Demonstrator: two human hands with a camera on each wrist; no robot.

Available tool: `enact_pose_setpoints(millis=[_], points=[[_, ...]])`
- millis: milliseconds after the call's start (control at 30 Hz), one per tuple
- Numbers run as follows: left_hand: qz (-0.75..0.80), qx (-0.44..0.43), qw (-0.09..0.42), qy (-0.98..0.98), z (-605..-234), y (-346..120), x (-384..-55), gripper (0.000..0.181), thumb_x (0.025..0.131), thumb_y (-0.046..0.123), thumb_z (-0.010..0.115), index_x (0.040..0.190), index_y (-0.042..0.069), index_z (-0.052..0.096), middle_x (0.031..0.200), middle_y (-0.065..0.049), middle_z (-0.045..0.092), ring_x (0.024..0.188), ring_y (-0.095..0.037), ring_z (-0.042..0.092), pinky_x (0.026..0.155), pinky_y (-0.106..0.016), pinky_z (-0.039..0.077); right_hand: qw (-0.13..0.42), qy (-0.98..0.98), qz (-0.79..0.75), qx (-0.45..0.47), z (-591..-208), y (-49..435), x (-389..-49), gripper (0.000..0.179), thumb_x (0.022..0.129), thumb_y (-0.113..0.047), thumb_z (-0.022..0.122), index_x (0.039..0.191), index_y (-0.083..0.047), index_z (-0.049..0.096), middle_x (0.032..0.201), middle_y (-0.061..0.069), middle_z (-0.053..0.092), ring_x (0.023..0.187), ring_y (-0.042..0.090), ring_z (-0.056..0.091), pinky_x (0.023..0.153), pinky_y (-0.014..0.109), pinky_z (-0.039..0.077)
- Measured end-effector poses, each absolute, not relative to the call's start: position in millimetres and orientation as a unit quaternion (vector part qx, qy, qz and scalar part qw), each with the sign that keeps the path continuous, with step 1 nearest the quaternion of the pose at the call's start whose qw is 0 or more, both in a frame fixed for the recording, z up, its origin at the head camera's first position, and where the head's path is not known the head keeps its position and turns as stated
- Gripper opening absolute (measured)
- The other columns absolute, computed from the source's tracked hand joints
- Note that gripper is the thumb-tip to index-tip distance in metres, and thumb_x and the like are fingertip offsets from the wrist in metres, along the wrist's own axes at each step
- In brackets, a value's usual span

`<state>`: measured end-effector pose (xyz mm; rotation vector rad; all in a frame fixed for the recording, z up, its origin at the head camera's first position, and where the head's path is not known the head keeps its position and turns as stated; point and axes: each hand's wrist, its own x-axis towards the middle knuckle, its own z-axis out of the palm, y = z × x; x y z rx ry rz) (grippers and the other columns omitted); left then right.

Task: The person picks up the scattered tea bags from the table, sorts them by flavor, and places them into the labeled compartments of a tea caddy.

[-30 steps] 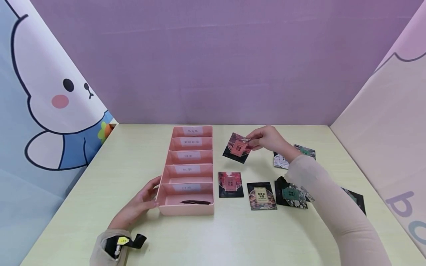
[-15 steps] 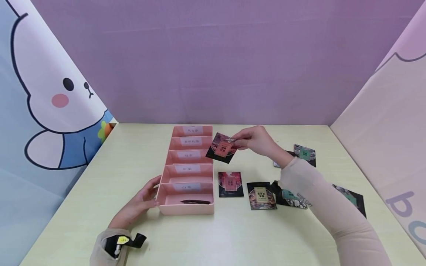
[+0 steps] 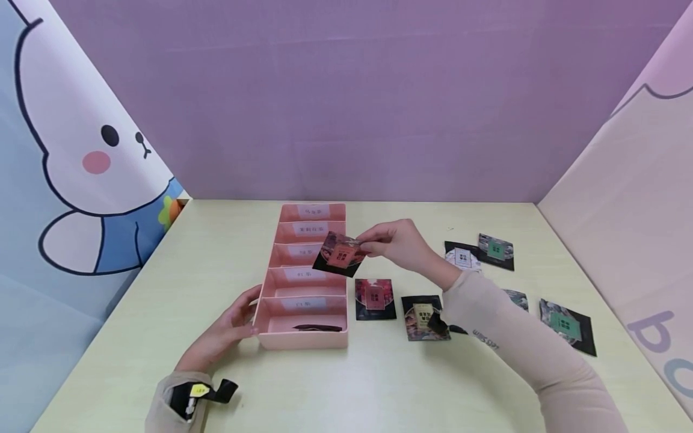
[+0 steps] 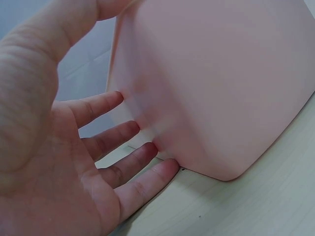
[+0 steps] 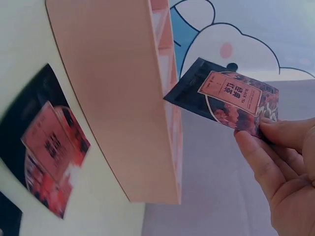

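Observation:
My right hand pinches a black tea sachet by one corner, thumb on top and fingers beneath. In the right wrist view, this sachet has a pink label reading "BLACK TEA". It hangs tilted above the right side of a pink divided box, over its middle compartments. At the box's near left corner, my left hand rests its fingertips on the outer wall. The left wrist view shows those fingers nearly straight against the pink wall, with the thumb up at the edge. A dark sachet lies in the nearest compartment.
Right of the box lie a red-labelled sachet and a cream-labelled sachet. Farther right are a white-labelled sachet and green-labelled sachets, one partly behind my right sleeve. A purple partition stands behind the table.
My right hand has carried the black tea sachet leftward, from above the table to over the box's right edge, and slightly nearer. The left hand has stayed at the box corner.

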<state>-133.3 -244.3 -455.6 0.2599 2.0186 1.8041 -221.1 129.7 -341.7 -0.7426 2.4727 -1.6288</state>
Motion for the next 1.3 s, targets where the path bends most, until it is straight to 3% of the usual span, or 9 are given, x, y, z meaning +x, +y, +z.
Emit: enact_pose_setpoints(millis=[367,467,633,800,933,1100,1300], points=[[0.653,0.1,0.209,0.721,-457,-245,-134,0.078,0.096,0.018,0.063,0.159,0.013,0.017,0.163,-0.014,0.014,0.146,-0.041,0.015,0.112,-0.064,0.024,0.027,0.78,-0.573,-0.249,-355,116,-216,0.01,0.088,0.002,0.071,0.097,0.004,0.076,0.09,0.013,0.075,0.079,0.029,0.073,0.072,0.035,0.06],[0.654,0.1,0.21,0.72,-457,-245,-134,0.078,0.096,0.018,0.063,0.159,0.013,0.017,0.163,-0.014,0.014,0.146,-0.041,0.015,0.112,-0.063,0.024,0.023,0.785,-0.565,-0.252,-357,112,-212,0.009,0.087,0.001,0.073,0.095,0.001,0.078,0.087,0.009,0.075,0.077,0.029,0.073,0.065,0.031,0.059],[0.655,0.101,0.211,0.719,-457,-245,-135,0.077,0.096,0.016,0.062,0.159,0.013,0.016,0.163,-0.014,0.014,0.147,-0.042,0.014,0.112,-0.064,0.023,0.033,0.793,-0.549,-0.26,-364,107,-205,0.007,0.086,0.0,0.075,0.091,-0.002,0.079,0.082,0.005,0.075,0.063,0.02,0.066,0.048,0.021,0.043],[0.657,0.103,0.208,0.717,-457,-245,-135,0.077,0.096,0.015,0.061,0.159,0.013,0.016,0.164,-0.014,0.013,0.147,-0.042,0.013,0.112,-0.065,0.02,0.05,0.788,-0.553,-0.266,-369,106,-203,0.004,0.085,-0.001,0.076,0.088,-0.002,0.079,0.079,0.006,0.074,0.051,0.014,0.049,0.043,0.021,0.034],[0.657,0.102,0.207,0.717,-458,-245,-135,0.077,0.096,0.017,0.061,0.159,0.013,0.016,0.164,-0.013,0.013,0.147,-0.041,0.013,0.112,-0.065,0.021,0.083,0.783,-0.559,-0.258,-372,105,-201,0.004,0.084,-0.003,0.078,0.087,-0.001,0.079,0.081,0.005,0.075,0.058,0.011,0.055,0.047,0.022,0.038],[0.657,0.103,0.204,0.719,-457,-245,-134,0.077,0.096,0.017,0.062,0.159,0.012,0.017,0.164,-0.013,0.013,0.146,-0.041,0.014,0.112,-0.065,0.021,0.127,0.785,-0.547,-0.261,-376,104,-200,0.004,0.083,-0.002,0.079,0.087,-0.002,0.079,0.082,0.004,0.075,0.071,0.026,0.067,0.055,0.024,0.047],[0.657,0.106,0.203,0.718,-457,-245,-134,0.077,0.096,0.014,0.061,0.159,0.011,0.017,0.163,-0.014,0.014,0.146,-0.041,0.015,0.113,-0.064,0.021,0.15,0.782,-0.53,-0.293,-381,104,-202,0.007,0.084,0.001,0.076,0.089,-0.001,0.079,0.081,0.004,0.075,0.066,0.032,0.064,0.054,0.023,0.048]])
